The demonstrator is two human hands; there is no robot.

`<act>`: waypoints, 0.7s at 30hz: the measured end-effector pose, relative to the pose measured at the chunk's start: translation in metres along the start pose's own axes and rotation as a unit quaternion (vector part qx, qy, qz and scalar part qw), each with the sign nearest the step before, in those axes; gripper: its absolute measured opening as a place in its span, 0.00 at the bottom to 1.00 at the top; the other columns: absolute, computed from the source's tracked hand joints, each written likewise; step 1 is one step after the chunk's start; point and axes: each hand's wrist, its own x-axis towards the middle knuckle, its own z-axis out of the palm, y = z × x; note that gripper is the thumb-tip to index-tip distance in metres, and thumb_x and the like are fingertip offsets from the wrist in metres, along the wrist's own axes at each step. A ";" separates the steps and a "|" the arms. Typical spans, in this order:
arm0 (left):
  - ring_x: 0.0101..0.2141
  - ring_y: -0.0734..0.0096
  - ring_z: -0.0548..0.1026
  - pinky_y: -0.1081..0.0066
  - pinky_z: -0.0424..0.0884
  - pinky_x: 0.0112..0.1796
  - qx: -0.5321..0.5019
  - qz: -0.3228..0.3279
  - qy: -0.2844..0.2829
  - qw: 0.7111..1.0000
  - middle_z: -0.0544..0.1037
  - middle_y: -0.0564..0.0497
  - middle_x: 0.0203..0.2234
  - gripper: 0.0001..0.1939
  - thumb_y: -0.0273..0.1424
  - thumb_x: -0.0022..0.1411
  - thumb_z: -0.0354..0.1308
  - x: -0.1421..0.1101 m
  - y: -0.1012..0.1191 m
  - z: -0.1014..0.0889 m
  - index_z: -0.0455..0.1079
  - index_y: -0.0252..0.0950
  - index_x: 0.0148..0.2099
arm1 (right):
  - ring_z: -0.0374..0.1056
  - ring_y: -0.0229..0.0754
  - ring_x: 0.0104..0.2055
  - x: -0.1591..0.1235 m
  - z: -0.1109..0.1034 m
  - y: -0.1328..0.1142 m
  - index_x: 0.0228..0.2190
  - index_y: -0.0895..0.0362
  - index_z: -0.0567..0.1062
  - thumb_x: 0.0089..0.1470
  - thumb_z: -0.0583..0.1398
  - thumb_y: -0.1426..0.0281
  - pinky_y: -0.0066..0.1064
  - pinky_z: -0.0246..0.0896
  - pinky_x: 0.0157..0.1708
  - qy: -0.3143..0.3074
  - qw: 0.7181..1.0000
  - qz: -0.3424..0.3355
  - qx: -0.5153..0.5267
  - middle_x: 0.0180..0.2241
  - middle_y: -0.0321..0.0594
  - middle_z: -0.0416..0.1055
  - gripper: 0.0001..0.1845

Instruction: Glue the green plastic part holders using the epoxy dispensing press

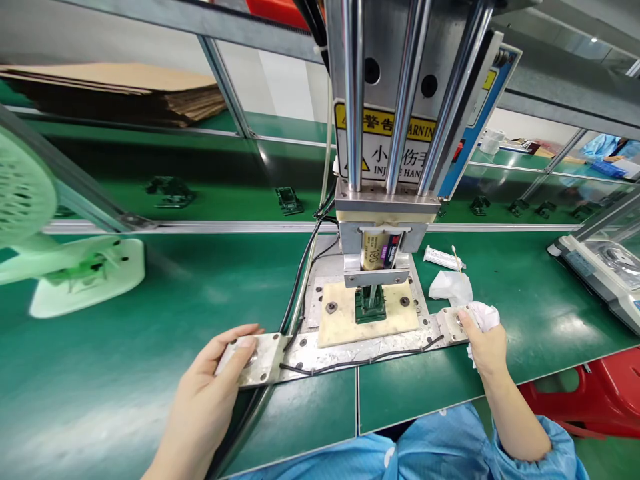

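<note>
My left hand [215, 383] grips the metal button block [263, 363] at the left end of a press base, its thumb on top over the button. At the right end, my right hand [486, 347] clasps a matching button block [450, 327], thumb on the button, with a crumpled white tissue [484, 317] bunched beneath its fingers. Between the hands, a small dark green plastic part [370, 313] sits on a cream fixture plate [330, 327]. The press head [377, 277], holding a gold battery-like cell [377, 250], is lowered over it; the contact point is partly hidden.
Black cables [303, 280] run left of the press. A white tube [444, 259] and a white crumpled sheet [451, 287] lie to its right, near a scale [600, 273]. A green fan [90, 273] stands left. Dark parts [289, 200] lie on the belt behind [225, 180].
</note>
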 end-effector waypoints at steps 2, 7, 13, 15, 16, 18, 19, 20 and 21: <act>0.35 0.68 0.72 0.79 0.67 0.30 0.004 -0.001 -0.003 1.000 0.80 0.50 0.41 0.39 0.61 0.38 0.72 0.000 0.000 0.000 0.76 0.40 0.46 | 0.75 0.54 0.38 0.000 0.000 -0.002 0.32 0.57 0.77 0.37 0.67 0.44 0.43 0.70 0.43 -0.001 1.000 0.002 -0.002 0.31 0.46 0.79 0.30; 0.35 0.69 0.72 0.80 0.68 0.31 0.001 -0.010 -0.001 1.000 0.80 0.50 0.39 0.40 0.62 0.36 0.72 -0.002 0.002 0.001 0.76 0.40 0.46 | 0.75 0.53 0.37 0.000 0.000 -0.001 0.31 0.56 0.77 0.39 0.67 0.44 0.43 0.70 0.43 -0.005 1.000 -0.009 0.000 0.31 0.45 0.79 0.29; 0.36 0.68 0.73 0.80 0.69 0.31 0.000 -0.004 0.004 1.000 0.81 0.49 0.41 0.40 0.62 0.36 0.72 -0.003 0.003 0.002 0.76 0.40 0.44 | 0.75 0.53 0.37 0.000 0.000 -0.001 0.31 0.57 0.77 0.39 0.68 0.45 0.43 0.70 0.43 -0.004 1.000 -0.007 -0.001 0.31 0.45 0.79 0.29; 0.35 0.68 0.73 0.80 0.69 0.31 -0.002 -0.005 0.005 1.000 0.81 0.49 0.41 0.40 0.62 0.35 0.72 -0.004 0.004 0.001 0.76 0.40 0.44 | 0.75 0.53 0.37 0.000 0.000 -0.001 0.31 0.57 0.77 0.38 0.68 0.45 0.43 0.70 0.42 -0.004 1.000 -0.004 0.000 0.31 0.45 0.79 0.29; 0.35 0.68 0.73 0.80 0.69 0.31 0.000 -0.005 0.004 1.000 0.81 0.49 0.41 0.40 0.62 0.35 0.72 -0.004 0.004 0.001 0.76 0.39 0.45 | 0.75 0.53 0.37 -0.001 0.000 -0.002 0.32 0.57 0.77 0.38 0.68 0.45 0.43 0.70 0.42 -0.003 1.000 -0.001 0.001 0.31 0.46 0.79 0.29; 0.35 0.67 0.74 0.79 0.69 0.30 0.014 0.000 0.005 1.000 0.81 0.49 0.41 0.39 0.61 0.38 0.72 -0.004 0.004 0.001 0.76 0.39 0.45 | 0.75 0.53 0.38 -0.001 0.000 -0.002 0.32 0.57 0.77 0.37 0.68 0.44 0.42 0.70 0.42 -0.001 1.000 0.004 0.004 0.32 0.46 0.79 0.30; 0.35 0.67 0.74 0.78 0.70 0.30 0.021 0.003 0.006 1.000 0.81 0.48 0.42 0.38 0.61 0.39 0.71 -0.004 0.004 0.000 0.76 0.39 0.45 | 0.75 0.54 0.38 -0.001 0.001 -0.002 0.32 0.57 0.77 0.37 0.68 0.44 0.42 0.70 0.42 0.001 1.000 0.006 0.005 0.32 0.46 0.79 0.30; 0.35 0.66 0.75 0.78 0.70 0.30 0.026 0.005 0.006 1.000 0.81 0.48 0.43 0.37 0.61 0.40 0.70 -0.004 0.004 0.000 0.76 0.39 0.45 | 0.75 0.54 0.38 -0.001 0.001 -0.001 0.32 0.57 0.77 0.37 0.68 0.44 0.42 0.71 0.41 0.003 1.000 0.007 0.005 0.32 0.46 0.79 0.31; 0.35 0.66 0.75 0.78 0.70 0.30 0.029 0.008 0.005 1.000 0.81 0.48 0.43 0.37 0.61 0.41 0.70 -0.003 0.003 0.000 0.76 0.40 0.46 | 0.75 0.54 0.37 -0.001 0.001 -0.001 0.32 0.57 0.77 0.36 0.68 0.44 0.42 0.71 0.41 0.006 1.000 0.007 0.004 0.32 0.46 0.79 0.31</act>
